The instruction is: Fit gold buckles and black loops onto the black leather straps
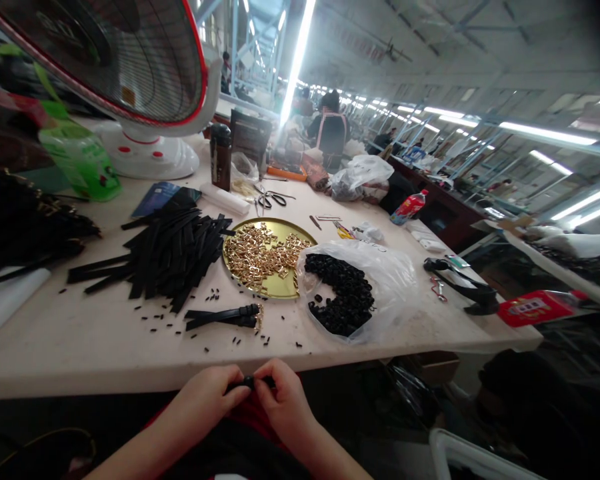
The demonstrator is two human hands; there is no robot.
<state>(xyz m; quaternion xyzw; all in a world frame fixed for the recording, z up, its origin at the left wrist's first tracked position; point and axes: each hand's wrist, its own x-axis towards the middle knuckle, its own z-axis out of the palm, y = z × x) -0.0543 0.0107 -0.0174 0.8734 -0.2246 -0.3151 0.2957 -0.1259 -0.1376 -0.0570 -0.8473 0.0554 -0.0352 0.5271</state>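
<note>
My left hand (207,399) and my right hand (281,398) meet just below the near edge of the table (80,340). Both pinch one small black piece (251,382) between their fingertips. On the table straight ahead lie two finished black straps with a gold buckle (225,316). Beyond them sits a pile of black straps (167,250), a round gold tray (280,285) full of gold buckles (260,253), and a clear plastic bag (385,280) holding black loops (343,297). Tiny black bits are scattered over the near tabletop.
A white and red fan (130,67) stands at the back left beside a green bag (80,157). A dark bottle (221,155), scissors (273,197), a black tool (463,285) and a red packet (535,308) also lie about. Other people work at benches further back.
</note>
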